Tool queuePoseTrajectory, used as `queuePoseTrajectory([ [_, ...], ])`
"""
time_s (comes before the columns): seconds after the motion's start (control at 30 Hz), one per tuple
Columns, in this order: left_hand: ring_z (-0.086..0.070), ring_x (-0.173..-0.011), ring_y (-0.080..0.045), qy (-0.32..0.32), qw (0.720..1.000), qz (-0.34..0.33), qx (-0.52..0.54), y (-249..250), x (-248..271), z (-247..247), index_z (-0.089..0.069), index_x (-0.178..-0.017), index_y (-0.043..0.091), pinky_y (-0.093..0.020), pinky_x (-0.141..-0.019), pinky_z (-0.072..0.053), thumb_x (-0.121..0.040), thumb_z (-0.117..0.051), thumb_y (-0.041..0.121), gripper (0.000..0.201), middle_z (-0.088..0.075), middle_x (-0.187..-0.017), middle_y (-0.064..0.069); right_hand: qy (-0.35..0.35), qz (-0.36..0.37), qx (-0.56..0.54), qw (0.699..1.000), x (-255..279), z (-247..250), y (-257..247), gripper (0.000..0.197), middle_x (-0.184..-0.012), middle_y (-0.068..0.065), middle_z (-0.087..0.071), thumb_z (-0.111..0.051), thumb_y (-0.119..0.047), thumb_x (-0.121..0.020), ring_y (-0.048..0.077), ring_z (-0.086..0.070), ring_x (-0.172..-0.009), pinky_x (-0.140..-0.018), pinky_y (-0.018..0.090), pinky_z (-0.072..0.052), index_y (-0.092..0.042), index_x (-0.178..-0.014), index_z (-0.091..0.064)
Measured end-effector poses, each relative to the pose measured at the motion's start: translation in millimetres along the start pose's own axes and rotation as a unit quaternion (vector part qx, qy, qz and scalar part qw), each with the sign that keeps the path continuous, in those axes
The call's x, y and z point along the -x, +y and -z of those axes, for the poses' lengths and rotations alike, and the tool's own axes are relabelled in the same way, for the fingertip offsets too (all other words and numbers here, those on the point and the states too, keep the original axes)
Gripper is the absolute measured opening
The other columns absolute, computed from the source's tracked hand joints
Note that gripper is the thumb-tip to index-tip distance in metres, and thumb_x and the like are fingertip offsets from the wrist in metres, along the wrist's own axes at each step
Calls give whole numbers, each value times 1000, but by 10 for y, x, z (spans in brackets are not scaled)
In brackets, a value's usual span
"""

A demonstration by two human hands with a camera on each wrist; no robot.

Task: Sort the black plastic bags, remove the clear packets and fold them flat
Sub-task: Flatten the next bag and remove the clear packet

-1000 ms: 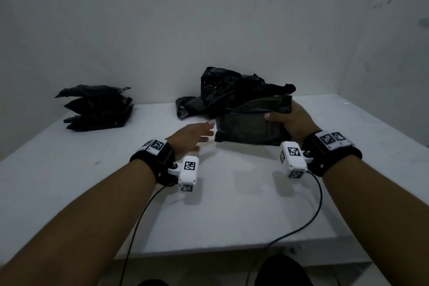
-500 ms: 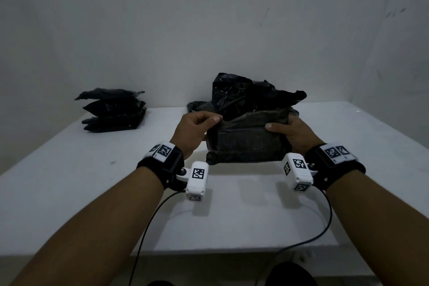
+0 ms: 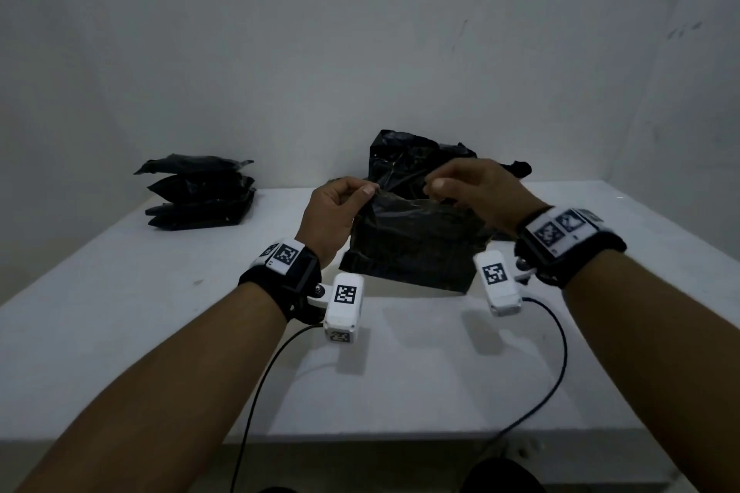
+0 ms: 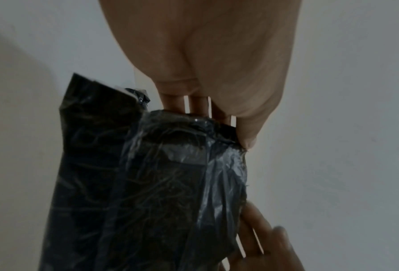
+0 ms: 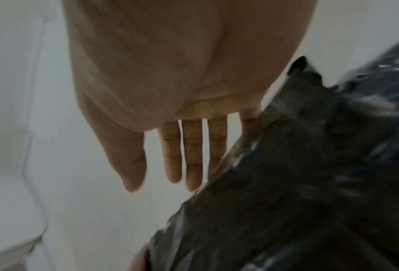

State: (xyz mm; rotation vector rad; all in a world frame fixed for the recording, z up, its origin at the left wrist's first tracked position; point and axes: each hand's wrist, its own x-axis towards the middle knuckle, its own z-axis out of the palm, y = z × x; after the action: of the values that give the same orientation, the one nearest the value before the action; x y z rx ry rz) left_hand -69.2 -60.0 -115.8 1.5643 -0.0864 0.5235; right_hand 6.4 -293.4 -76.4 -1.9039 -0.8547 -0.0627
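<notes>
A clear packet of folded black bags (image 3: 416, 244) is held upright over the white table (image 3: 140, 324), its lower edge just above the surface. My left hand (image 3: 360, 192) pinches its top left corner between thumb and fingers; the left wrist view shows that pinch (image 4: 231, 128) on the crinkled clear wrap (image 4: 159, 183). My right hand (image 3: 440, 182) is at the packet's top edge. In the blurred right wrist view the right hand (image 5: 161, 179) has straight fingers and a free thumb, with the packet (image 5: 298, 174) beside them.
A heap of loose black bags (image 3: 408, 156) lies behind the packet against the wall. A stack of black packets (image 3: 200, 192) sits at the table's back left. Cables hang from both wrist cameras over the front edge.
The packet has been tipped up off the table. My left hand came in and pinched its top left corner. My right hand moved from the packet's right side to its top edge.
</notes>
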Motion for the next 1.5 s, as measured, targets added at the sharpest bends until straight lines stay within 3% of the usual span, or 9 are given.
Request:
queuePoseTrajectory([
  [0.13,-68,-79,-10,-14,1000,-6,-3,43,7,-54,-72,-95,12,-28,-73,-54,-98,-62,11,10,-74,-88,-2,-112,33,167,979,-200,-155,-262,14,-92,-15,-72,-70,-30,-92,-13,-63,-80,-77,4,-45,-22,-101,-76],
  [0.33,-72,-99,-20,-113,992,54,-27,74,92,96,-63,-123,16,-34,-83,-60,-87,-77,16,39,-74,-107,-5,-98,13,136,986,-294,-220,-325,13,-80,0,-73,-69,-24,-93,1,-60,-69,-77,22,-48,-22,-81,-75],
  [0.5,-72,-86,-22,-156,979,77,-110,30,155,196,-70,-100,15,-34,-76,-62,-89,-72,4,16,-76,-91,-1,-96,-25,63,993,-278,-149,-416,23,-85,18,-70,-69,-25,-93,15,-60,-74,-70,19,-48,-3,-88,-74],
  [0.6,-73,-80,-15,-193,973,83,-96,69,164,222,-69,-101,12,-30,-74,-61,-89,-68,-2,19,-77,-88,1,-109,-44,19,993,-324,-100,-435,29,-78,9,-68,-67,-20,-94,19,-59,-72,-68,23,-49,9,-94,-70],
  [0.87,-72,-81,-19,-236,960,103,-111,122,149,226,-67,-102,11,-31,-74,-61,-91,-67,-1,16,-76,-90,-2,-112,26,85,990,-369,-208,-483,10,-79,17,-69,-66,-11,-94,20,-57,-67,-66,30,-47,-13,-89,-73],
  [1.07,-72,-85,-23,-238,957,120,-113,184,167,273,-70,-100,12,-33,-77,-61,-90,-69,4,13,-76,-94,-6,-113,53,98,987,-392,-251,-443,11,-98,11,-76,-65,-7,-92,20,-70,-88,-86,30,-55,-7,-97,-75],
  [1.27,-73,-83,-23,-216,961,138,-99,169,165,382,-70,-104,9,-29,-70,-59,-91,-68,7,13,-77,-95,-11,-112,-73,-25,991,-407,-113,-457,26,-96,6,-76,-55,-31,-101,20,-69,-83,-74,34,-51,-13,-104,-74],
  [1.4,-72,-86,-25,-129,982,139,-2,70,140,545,-67,-106,8,-29,-70,-59,-92,-64,8,14,-76,-95,-9,-115,-194,-135,965,-274,141,-261,57,-107,4,-74,-66,-61,-81,17,-69,-82,-70,31,-53,-16,-116,-67],
  [1.5,-72,-92,-26,-59,986,125,89,22,119,547,-66,-108,9,-32,-73,-60,-93,-62,7,16,-76,-100,-9,-99,-198,-247,943,-80,196,-7,55,-106,3,-73,-80,-50,-68,21,-72,-89,-73,38,-59,-22,-114,-67],
])
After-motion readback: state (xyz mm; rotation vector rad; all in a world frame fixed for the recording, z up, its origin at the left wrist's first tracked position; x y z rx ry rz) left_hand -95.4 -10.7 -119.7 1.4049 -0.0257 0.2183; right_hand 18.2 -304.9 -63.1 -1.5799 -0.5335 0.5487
